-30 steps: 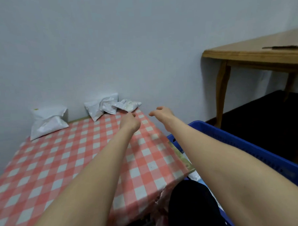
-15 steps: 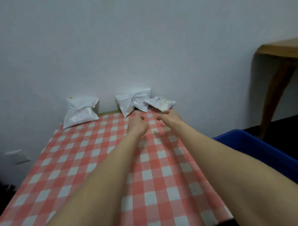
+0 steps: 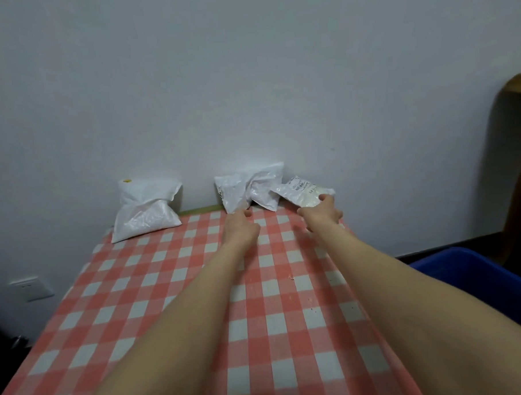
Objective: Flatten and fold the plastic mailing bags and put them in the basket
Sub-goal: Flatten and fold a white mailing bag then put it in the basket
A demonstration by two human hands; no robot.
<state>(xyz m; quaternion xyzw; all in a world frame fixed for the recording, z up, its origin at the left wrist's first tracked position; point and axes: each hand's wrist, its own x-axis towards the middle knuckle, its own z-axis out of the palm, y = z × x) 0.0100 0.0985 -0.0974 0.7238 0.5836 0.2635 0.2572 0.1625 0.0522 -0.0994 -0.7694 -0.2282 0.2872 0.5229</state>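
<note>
The right hand's (image 3: 321,214) thumb lies on the near edge of the labelled bag (image 3: 301,192), with the other fingers (image 3: 339,215) curled below it, so it looks like a pinch on that edge. The left hand's (image 3: 241,228) fingers (image 3: 247,213) are curled, their tips at the bottom corner of the crumpled bag (image 3: 232,194). Whether they hold it or only touch it I cannot tell.

Both bags lean on the wall at the far end of the desk (image 3: 168,291), the labelled one touching its neighbour. A third bag (image 3: 146,209) stands apart to the left. The blue basket (image 3: 465,270) sits low to the right of the desk.

The risk I see is a thin pinch on slick plastic. Pulled by one edge, the labelled bag could slip free or drag its neighbour off the right-hand edge. Trapped air would also make a quick fold spring back.

Half a second ago both hands were short of the bags, over bare cloth. Now each has arrived at its bag.
</note>
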